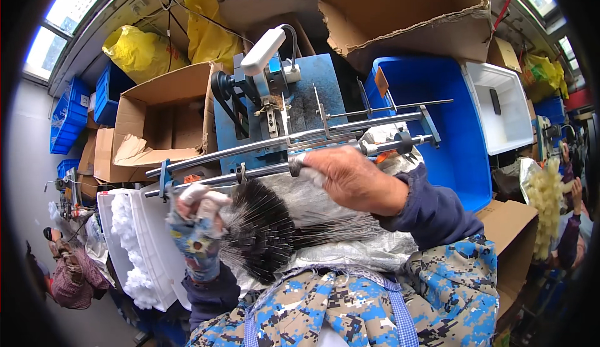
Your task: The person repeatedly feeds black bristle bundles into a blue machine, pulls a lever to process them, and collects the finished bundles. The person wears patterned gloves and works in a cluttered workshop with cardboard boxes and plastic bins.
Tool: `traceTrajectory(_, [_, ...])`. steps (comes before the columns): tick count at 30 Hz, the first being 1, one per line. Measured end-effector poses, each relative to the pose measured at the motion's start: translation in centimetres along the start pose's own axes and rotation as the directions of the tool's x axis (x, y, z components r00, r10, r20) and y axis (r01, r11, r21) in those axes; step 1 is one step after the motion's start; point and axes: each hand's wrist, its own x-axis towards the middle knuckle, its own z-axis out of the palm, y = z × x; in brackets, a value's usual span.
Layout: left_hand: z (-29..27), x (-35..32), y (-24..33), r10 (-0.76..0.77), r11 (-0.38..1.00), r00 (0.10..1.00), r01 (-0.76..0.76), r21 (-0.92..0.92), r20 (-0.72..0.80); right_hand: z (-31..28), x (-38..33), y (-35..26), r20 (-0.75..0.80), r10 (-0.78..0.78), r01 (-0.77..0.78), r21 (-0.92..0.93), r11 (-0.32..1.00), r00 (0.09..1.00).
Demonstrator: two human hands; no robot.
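Many thin strands (337,229) lie spread on the silvery sheet (395,245), right of the black bristle bundle (262,222); a dragging sleeve (437,206) could scatter them. Beyond, the left hand (201,208) is half curled, its grip unclear; the right hand (350,175) has its fingertips drawn together at the near rod (269,169), any hold hidden, and might get nipped should that rod turn

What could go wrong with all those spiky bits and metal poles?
The right hand is close to the steel rods, so it might get pinched if one shifts. The dark bristle bundle fans out beside the left hand; its tips could perhaps prick. Thin strands lie over the silvery sheet, so some might slip off.
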Motion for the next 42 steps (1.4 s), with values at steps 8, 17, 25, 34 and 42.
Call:
traceTrajectory(8, [-4.7, 1.2, -1.3, 0.218, 0.907, 0.974, -0.176, -0.383, 0.069, -0.1, 9.5, 8.0, -0.139, 0.140, -0.192, -0.828, 0.527, 0.980])
traceTrajectory(17, [-2.0, 0.3, -2.6, 0.135, 0.951, 0.989, -0.146, -0.272, -0.060, 0.8, 9.5, 9.7, -0.130, 0.060, -0.141, -0.832, 0.537, 0.990])
traceTrajectory(25, [-2.4, 0.0, -3.5, 0.016, 0.942, 0.999, 0.000, -0.336, 0.046, 0.7, 10.0, 10.4, -0.119, 0.034, -0.114, -0.773, 0.624, 0.992])
traceTrajectory(34, [-2.8, -0.2, -3.4, 0.035, 0.949, 0.999, -0.021, -0.316, 0.038, -0.4, 8.1, 10.4, -0.233, 0.034, -0.211, -0.797, 0.566, 0.972])
traceTrajectory(42, [-0.6, 0.1, -4.1, 0.081, 0.939, 0.994, -0.049, -0.341, 0.078, -0.4, 4.6, 7.8, -0.227, 0.200, -0.302, -0.735, 0.607, 0.953])
